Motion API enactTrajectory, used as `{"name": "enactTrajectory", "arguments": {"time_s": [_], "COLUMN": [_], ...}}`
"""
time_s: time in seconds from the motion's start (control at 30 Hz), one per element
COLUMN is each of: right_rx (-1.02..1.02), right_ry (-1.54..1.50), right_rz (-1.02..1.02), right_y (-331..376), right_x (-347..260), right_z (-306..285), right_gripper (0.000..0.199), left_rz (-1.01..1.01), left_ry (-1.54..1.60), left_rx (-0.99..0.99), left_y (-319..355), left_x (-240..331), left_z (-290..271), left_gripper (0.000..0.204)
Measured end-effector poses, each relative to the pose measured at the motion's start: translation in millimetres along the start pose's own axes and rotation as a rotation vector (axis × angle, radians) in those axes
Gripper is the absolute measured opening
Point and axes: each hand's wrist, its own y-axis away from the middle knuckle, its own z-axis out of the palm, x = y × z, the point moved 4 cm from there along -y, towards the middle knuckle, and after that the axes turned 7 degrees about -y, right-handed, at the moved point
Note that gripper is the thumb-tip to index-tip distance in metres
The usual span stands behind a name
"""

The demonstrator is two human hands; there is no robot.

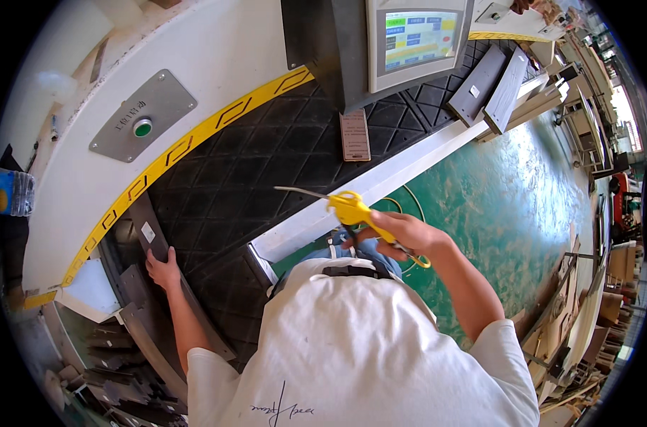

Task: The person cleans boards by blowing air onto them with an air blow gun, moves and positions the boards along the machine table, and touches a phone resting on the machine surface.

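My right hand (401,233) is wrapped round a yellow air blow gun (350,208), whose thin metal nozzle points left over the edge of the black quilted mat. A yellow air hose (417,262) trails from its handle. At the left, my left hand (164,270) lies across a long dark grey-brown board (145,220) with a white label, thumb at one edge and fingers at the other. Its far fingertips are partly hidden. More dark boards (140,292) lie to the left of that hand.
A touchscreen panel (421,39) overhangs the black mat (266,156); a phone-like slab (354,135) lies beneath it. Two dark boards (478,85) rest at the far right. A green button (142,127) sits on the white machine wall. Stacked wood lines the green floor (480,199).
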Motion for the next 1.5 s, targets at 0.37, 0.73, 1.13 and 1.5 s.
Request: {"name": "enactTrajectory", "arguments": {"time_s": [0.37, 0.73, 1.13, 1.5], "right_rx": [-0.197, 0.367, 0.401, 0.277], "right_ry": [0.997, 1.347, 1.1, 0.643], "right_rz": [-0.181, -0.542, -0.459, -0.388], "right_y": [-90.0, -155.3, -123.4, -49.4], "right_x": [-30.2, -78.7, -89.2, 40.3], "right_z": [124.2, 77.9, 92.8, 12.2], "right_gripper": [0.056, 0.045, 0.042, 0.036], "left_rz": [0.415, 0.443, 0.406, 0.487], "left_ry": [0.257, 0.259, 0.218, 0.336], "left_rx": [0.143, 0.021, -0.002, -0.048], "left_y": [195.0, 260.0, 275.6, 296.4], "left_x": [90.3, 95.2, 72.4, 98.2], "left_z": [-46.1, -60.1, -64.5, -114.5], "left_gripper": [0.085, 0.086, 0.095, 0.089]}}
